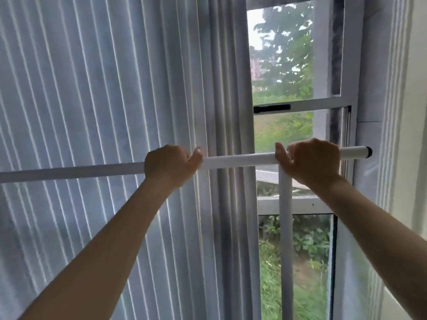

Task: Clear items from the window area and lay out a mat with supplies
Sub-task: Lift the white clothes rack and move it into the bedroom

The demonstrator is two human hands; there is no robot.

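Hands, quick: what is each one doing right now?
Left hand: fingers curled round the long white horizontal metal rod, gripping it.
Right hand: gripping the same rod, nearer its black-capped end.

left hand (169,163), right hand (309,159) gripping white rod (238,159) (horizontal)

Single view only, head-worn wide-angle camera; no second view to share scene with. Landmark: white horizontal metal rod (240,160) crossing frame at mid-height. Camera sits below and behind rod, at arm's reach, facing forward and tilted upward. Both forearms enter from bottom corners, converging on rod. Behind rod, left: pale grey pleated curtain (104,88) filling over half of frame. Behind rod, right: white-framed glass window (300,105), greenery outside. Straight edges bow near frame borders from lens distortion.
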